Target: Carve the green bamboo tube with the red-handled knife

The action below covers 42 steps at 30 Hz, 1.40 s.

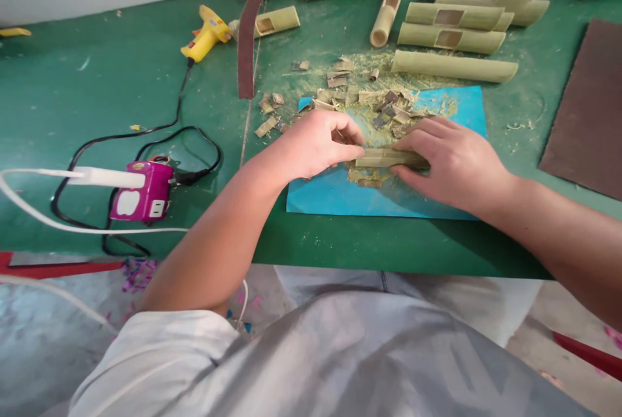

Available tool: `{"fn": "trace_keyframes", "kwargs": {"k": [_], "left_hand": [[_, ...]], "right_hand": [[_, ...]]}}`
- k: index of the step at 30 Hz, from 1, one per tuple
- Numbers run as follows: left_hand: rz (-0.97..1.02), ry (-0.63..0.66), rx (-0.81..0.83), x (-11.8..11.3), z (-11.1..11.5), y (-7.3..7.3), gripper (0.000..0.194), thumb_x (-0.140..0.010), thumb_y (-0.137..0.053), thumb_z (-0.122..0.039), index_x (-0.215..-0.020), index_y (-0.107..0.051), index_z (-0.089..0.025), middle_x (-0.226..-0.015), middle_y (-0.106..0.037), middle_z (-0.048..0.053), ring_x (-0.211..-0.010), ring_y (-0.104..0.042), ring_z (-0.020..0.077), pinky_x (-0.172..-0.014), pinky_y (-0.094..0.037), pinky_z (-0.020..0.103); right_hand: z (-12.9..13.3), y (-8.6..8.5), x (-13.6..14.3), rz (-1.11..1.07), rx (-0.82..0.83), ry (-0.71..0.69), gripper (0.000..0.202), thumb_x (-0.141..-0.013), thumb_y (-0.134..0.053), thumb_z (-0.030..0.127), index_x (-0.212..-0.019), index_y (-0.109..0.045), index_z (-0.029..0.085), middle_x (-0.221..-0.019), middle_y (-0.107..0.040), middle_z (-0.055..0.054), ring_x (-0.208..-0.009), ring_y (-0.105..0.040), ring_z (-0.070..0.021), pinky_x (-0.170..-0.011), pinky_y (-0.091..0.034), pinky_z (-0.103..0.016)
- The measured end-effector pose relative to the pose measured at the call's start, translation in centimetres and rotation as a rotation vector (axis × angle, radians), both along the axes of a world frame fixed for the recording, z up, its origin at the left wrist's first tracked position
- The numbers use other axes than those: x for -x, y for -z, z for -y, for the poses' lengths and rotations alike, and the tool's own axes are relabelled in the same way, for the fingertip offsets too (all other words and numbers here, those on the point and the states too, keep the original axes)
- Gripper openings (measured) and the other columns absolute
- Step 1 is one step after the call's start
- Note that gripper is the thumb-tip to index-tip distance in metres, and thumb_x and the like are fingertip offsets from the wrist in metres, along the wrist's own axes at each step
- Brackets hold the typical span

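Observation:
A split piece of bamboo [381,158] lies crosswise over the blue sheet [330,197]. My right hand [449,155] is closed round its right part, thumb on the near side and fingers on the far side. At its left end is my left hand [321,138], with curled fingers and the thumb tip touching the bamboo; what its fingertips hold is partly hidden. Bamboo chips [389,109] and yellowish dust are scattered just beyond both hands. A longer bamboo piece [454,66] lies behind the blue sheet.
Bamboo tubes with cut windows [449,39] lie at the back. Left are a brown sandpaper strip [246,48], a yellow glue gun [207,35] and a purple power adapter [146,190] with cables. A dark brown sheet [587,109] lies right on the green table [272,242].

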<state>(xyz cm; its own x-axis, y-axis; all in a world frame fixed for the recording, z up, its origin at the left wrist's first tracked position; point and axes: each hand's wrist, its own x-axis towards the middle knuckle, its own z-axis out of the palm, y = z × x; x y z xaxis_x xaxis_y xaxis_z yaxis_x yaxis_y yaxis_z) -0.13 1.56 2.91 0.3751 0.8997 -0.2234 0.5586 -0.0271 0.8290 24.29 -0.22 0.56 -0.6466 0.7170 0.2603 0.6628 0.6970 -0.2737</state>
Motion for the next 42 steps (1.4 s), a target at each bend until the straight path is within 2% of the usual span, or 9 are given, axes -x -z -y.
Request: {"fn": "trace_keyframes", "kwargs": {"k": [5,10,15,21,25,28,33,39,42], "left_hand": [[0.031,0.014,-0.062,-0.2,0.2,0.1,0.008,-0.077,-0.077,-0.018,-0.079,-0.071,-0.013,-0.07,-0.067,0.0,-0.065,-0.058,0.0111,-0.062,-0.044,0.024],[0.06,0.014,-0.07,-0.1,0.4,0.6,0.012,-0.079,-0.077,-0.024,-0.08,-0.071,-0.013,-0.071,-0.067,0.0,-0.066,-0.059,0.0115,-0.061,-0.043,0.024],[0.059,0.006,-0.04,0.0,0.6,0.9,0.017,-0.081,-0.077,-0.03,-0.089,-0.074,-0.015,-0.071,-0.068,0.0,-0.065,-0.06,0.0115,-0.061,-0.045,0.023],[-0.018,0.014,0.093,0.2,0.7,0.0,0.015,-0.084,-0.074,-0.027,-0.094,-0.076,-0.016,-0.063,-0.067,-0.001,-0.046,-0.053,0.0079,-0.045,-0.04,0.021],[0.025,0.018,0.237,0.4,0.5,-0.2,0.015,-0.083,-0.075,-0.025,-0.096,-0.075,-0.016,-0.066,-0.071,0.001,-0.04,-0.053,0.0076,-0.04,-0.04,0.02],[0.064,-0.009,0.331,-0.1,0.6,-0.2,0.013,-0.082,-0.078,-0.023,-0.089,-0.071,-0.015,-0.062,-0.07,0.001,-0.037,-0.053,0.0077,-0.035,-0.037,0.019],[0.013,-0.096,0.274,-1.4,0.9,-0.3,0.02,-0.084,-0.079,-0.025,-0.077,-0.063,-0.014,-0.051,-0.061,-0.003,-0.033,-0.049,0.006,-0.032,-0.033,0.016],[0.079,0.007,0.385,-0.8,0.2,-0.5,0.009,-0.084,-0.074,-0.011,-0.084,-0.065,-0.013,-0.055,-0.066,-0.002,-0.041,-0.059,0.0086,-0.04,-0.046,0.017],[0.037,-0.021,0.338,-0.9,0.4,-0.5,0.011,-0.083,-0.076,-0.014,-0.082,-0.065,-0.013,-0.055,-0.065,-0.003,-0.039,-0.057,0.0076,-0.038,-0.043,0.016]], "right_hand": [[-0.1,-0.4,0.4,0.103,-0.037,-0.015,0.025,-0.088,-0.059,0.043,-0.093,-0.065,0.019,-0.095,-0.069,-0.014,-0.092,-0.064,-0.0334,-0.077,-0.052,-0.047],[-0.4,0.0,0.6,0.03,-0.014,-0.061,0.02,-0.092,-0.056,0.041,-0.091,-0.064,0.022,-0.088,-0.067,-0.01,-0.086,-0.061,-0.0278,-0.072,-0.05,-0.041],[-0.3,0.5,0.6,-0.037,0.005,-0.068,0.02,-0.093,-0.057,0.038,-0.095,-0.065,0.02,-0.092,-0.069,-0.011,-0.087,-0.061,-0.0265,-0.075,-0.05,-0.04],[-0.2,0.4,0.4,-0.042,0.005,-0.076,0.019,-0.093,-0.058,0.035,-0.097,-0.066,0.018,-0.093,-0.07,-0.01,-0.086,-0.061,-0.0255,-0.072,-0.049,-0.038],[-0.2,0.5,0.4,-0.052,0.0,-0.1,0.016,-0.092,-0.059,0.034,-0.096,-0.066,0.019,-0.094,-0.069,-0.01,-0.085,-0.06,-0.0254,-0.071,-0.048,-0.038],[-0.2,0.6,0.5,-0.05,-0.013,-0.117,0.014,-0.092,-0.059,0.033,-0.093,-0.065,0.02,-0.092,-0.067,-0.01,-0.084,-0.058,-0.0248,-0.071,-0.046,-0.038],[-0.2,0.7,0.7,-0.059,-0.024,-0.114,0.012,-0.092,-0.059,0.03,-0.091,-0.064,0.019,-0.089,-0.065,-0.01,-0.083,-0.057,-0.0248,-0.071,-0.046,-0.038],[-0.2,0.6,0.5,-0.091,-0.034,-0.115,0.016,-0.092,-0.061,0.033,-0.09,-0.063,0.017,-0.088,-0.066,-0.01,-0.083,-0.058,-0.0249,-0.07,-0.047,-0.037],[-0.1,0.6,0.6,-0.088,-0.061,-0.117,0.015,-0.091,-0.06,0.031,-0.09,-0.064,0.016,-0.087,-0.065,-0.01,-0.081,-0.058,-0.0248,-0.07,-0.048,-0.037]]}}
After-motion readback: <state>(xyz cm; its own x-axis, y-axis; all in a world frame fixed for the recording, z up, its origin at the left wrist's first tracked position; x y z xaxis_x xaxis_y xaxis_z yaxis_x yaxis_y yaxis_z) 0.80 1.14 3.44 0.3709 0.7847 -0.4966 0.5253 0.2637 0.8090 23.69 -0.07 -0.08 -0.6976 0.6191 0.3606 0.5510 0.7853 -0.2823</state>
